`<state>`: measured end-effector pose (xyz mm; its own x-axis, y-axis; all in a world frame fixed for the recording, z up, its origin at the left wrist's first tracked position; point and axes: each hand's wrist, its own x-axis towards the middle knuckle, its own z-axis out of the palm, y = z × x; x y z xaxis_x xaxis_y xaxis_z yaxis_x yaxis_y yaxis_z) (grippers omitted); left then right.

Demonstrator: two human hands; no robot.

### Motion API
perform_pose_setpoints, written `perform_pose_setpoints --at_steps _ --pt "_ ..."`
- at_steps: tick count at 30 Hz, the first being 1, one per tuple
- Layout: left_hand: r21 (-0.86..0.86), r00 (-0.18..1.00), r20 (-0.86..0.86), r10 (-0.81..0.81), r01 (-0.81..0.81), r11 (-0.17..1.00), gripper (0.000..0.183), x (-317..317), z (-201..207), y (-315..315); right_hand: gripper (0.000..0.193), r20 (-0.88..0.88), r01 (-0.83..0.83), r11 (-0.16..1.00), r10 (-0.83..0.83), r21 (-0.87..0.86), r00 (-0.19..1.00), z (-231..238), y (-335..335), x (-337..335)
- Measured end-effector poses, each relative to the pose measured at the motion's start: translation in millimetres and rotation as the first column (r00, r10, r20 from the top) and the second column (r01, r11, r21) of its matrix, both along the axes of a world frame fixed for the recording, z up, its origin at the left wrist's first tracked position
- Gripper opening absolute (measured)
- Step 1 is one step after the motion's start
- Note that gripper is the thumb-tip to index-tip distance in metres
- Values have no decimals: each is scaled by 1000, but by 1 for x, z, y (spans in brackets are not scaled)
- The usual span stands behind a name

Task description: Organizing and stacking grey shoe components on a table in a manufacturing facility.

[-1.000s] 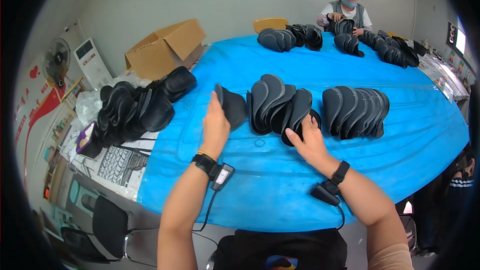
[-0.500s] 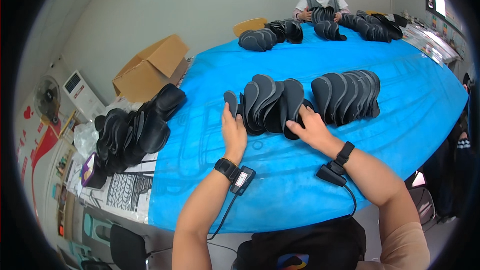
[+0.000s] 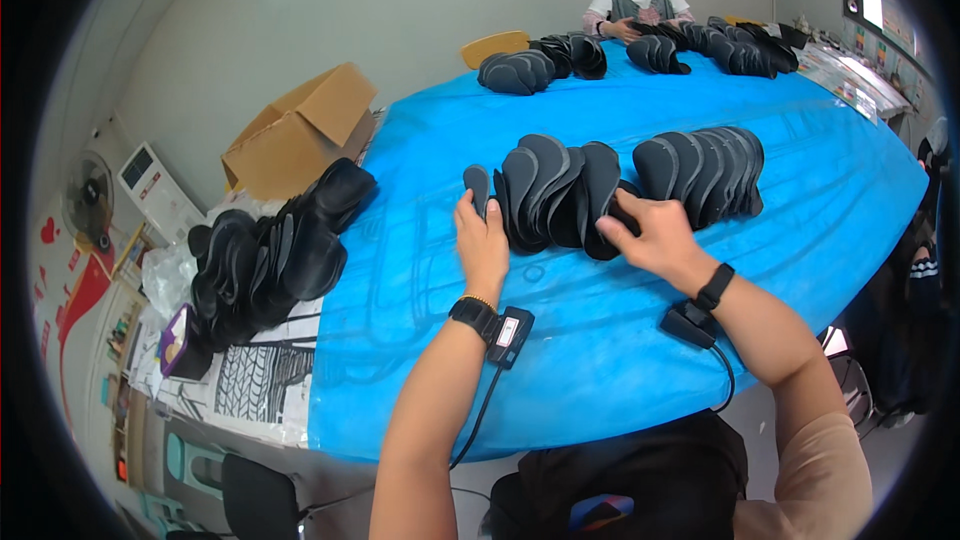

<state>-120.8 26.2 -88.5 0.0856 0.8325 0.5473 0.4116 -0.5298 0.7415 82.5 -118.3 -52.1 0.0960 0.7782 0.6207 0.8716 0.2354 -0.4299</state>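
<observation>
Pressing in from both ends, the left hand (image 3: 483, 240) closes its fingers on a single dark insole (image 3: 478, 187) standing at the left end of a fanned row of insoles (image 3: 557, 195), while the right hand (image 3: 650, 232) lies flat with fingers spread against the row's right end, gripping nothing. That row stands on edge on the blue surface (image 3: 600, 340), in the middle, just beyond both wrists. To do this squaring-up well, I would judge that the two hands should push toward each other evenly and low, near the cloth, so the upright pieces slide together and do not topple; the loose one on the left wants tucking flush against its neighbour. Just right of the row a second fanned stack (image 3: 702, 172) stands apart from it. Off the surface's left edge sits a heap of dark insoles (image 3: 270, 260), with a cardboard box (image 3: 300, 140) beyond. At the far end another person (image 3: 636, 2) works over more piles (image 3: 640, 52).
</observation>
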Motion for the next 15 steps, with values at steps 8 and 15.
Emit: perform_pose_setpoints --at_steps 8,15 --pt "58 1000 16 -8 7 998 46 -3 -1 2 19 607 -323 890 67 322 792 32 2 -32" --pt "9 997 69 -42 41 999 48 -5 -1 1 31 638 -213 949 15 235 770 26 22 -36"
